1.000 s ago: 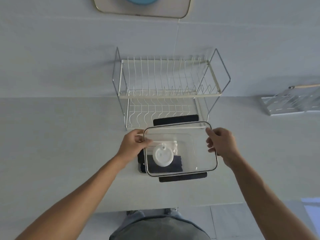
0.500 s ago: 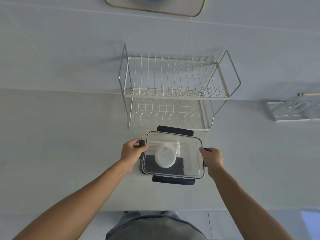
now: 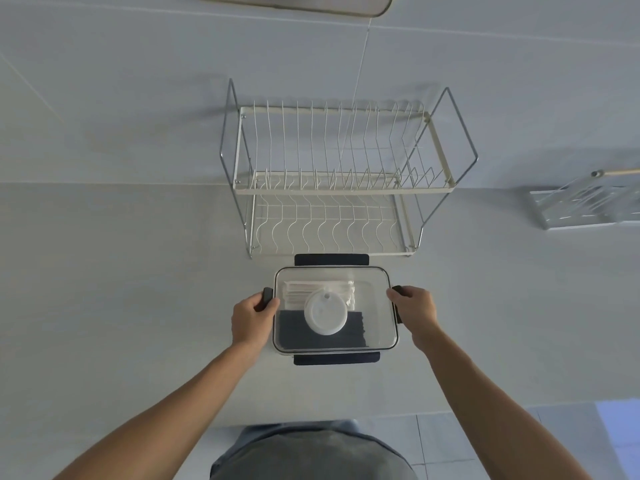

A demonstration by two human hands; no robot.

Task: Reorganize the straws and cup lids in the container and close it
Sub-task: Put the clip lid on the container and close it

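Two hands work the box: the left hand point(image 3: 252, 319) and right hand point(image 3: 412, 306) each curl on a side clip of the container point(image 3: 377, 306) on the bench point(image 3: 138, 289). Its clear lid sits on top. Uneven pushing could pop one corner up, near the rack point(image 3: 341, 181).

Clear container point(image 3: 375, 306) sits on pale counter point(image 3: 121, 289), transparent lid point(image 3: 370, 277) seated on top. Dark latch flaps at far point(image 3: 331, 259) and near point(image 3: 336, 359) edges lie flat, outward. L hand point(image 3: 251, 318) curls round dark latch point(image 3: 267, 296) on container's left side; R hand point(image 3: 414, 306) curls round latch point(image 3: 397, 291) on right side. Inside: white cup lid point(image 3: 325, 312) over white straws point(image 3: 304, 291) at far side and dark straws point(image 3: 294, 330) at near side. Two-tier wire dish rack point(image 3: 343, 181) stands just behind container, against wall. Metal rack point(image 3: 585, 206) at far right, well apart.
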